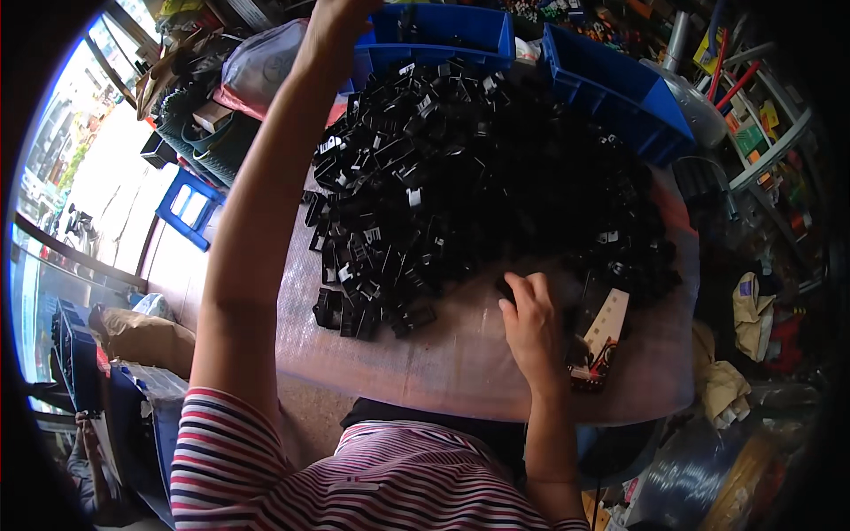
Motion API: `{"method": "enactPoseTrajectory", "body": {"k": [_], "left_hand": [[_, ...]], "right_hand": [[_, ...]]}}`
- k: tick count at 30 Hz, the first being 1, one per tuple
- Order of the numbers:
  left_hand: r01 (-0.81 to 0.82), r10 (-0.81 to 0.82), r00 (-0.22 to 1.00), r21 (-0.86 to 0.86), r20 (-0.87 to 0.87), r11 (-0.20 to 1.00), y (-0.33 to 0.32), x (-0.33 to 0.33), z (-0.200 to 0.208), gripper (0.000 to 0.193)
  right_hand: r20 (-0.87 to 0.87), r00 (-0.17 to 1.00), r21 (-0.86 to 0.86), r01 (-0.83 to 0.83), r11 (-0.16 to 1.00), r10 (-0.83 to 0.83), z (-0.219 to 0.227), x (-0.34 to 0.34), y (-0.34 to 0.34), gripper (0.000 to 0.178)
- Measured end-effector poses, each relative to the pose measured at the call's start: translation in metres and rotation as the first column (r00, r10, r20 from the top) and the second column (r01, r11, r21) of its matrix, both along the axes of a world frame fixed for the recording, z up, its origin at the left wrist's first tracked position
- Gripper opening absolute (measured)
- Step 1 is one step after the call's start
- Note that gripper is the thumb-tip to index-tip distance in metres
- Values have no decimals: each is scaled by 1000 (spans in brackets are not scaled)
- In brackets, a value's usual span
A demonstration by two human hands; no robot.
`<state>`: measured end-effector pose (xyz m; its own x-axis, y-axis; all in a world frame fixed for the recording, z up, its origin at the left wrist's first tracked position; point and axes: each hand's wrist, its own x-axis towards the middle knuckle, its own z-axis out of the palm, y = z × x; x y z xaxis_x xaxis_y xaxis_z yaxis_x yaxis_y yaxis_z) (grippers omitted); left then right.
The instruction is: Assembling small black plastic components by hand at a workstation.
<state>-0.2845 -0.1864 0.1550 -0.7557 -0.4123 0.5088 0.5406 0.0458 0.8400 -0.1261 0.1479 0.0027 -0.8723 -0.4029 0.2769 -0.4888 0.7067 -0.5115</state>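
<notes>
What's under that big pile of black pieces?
A shiny tabletop shows in front of the pile of black pieces, near the right hand. The pile covers the part underneath, so I can't see if anything else is hiding there.

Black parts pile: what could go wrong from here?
1. The pile of black parts is heaped loosely, so pieces could slide onto the bare front of the table.
2. The left arm stretches past the pile's left side; it might knock parts loose.
3. The right hand is close to the pale strip and might bump it.
</notes>
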Motion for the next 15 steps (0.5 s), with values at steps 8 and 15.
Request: {"method": "enactPoseTrajectory", "body": {"k": [8,15], "left_hand": [[22,278,953,-944,120,329,127,253,-113,20],[144,361,916,-984,174,108,138,260,-138,26]], "right_hand": [[-17,987,-275,-159,948,160,7,23,-3,28],[-125,989,-175,-103,979,81,-7,42,2,34]]}}
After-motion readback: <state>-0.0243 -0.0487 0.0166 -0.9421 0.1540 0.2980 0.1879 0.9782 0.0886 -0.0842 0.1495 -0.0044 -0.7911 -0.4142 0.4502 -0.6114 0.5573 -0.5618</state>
